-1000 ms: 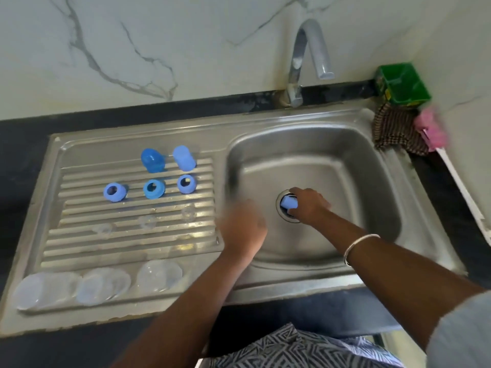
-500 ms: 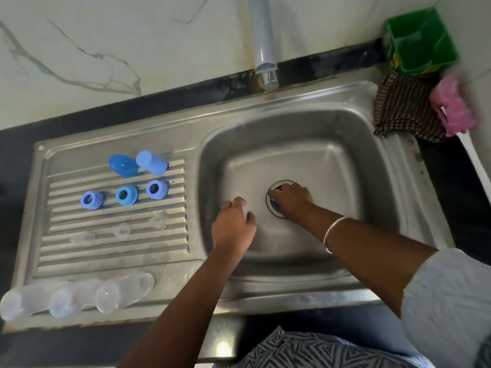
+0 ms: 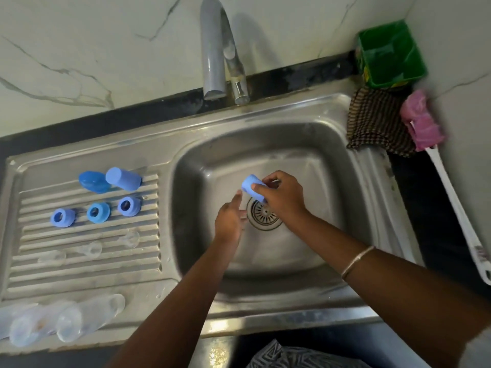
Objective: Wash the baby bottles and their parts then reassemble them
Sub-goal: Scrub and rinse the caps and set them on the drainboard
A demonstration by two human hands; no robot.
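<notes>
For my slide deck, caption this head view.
Right hand grips a light blue plastic cap over the steel sink drain; open left hand reaches toward it.

The right hand (image 3: 281,195) is covering part of the cap (image 3: 252,188). The clear bottles (image 3: 66,324) are running off the left edge. The left hand (image 3: 229,221) is looking blurry.

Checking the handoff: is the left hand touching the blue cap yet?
Apart. The head view shows basin steel between the left hand's fingertips and the blue cap gripped by the right hand.
</notes>
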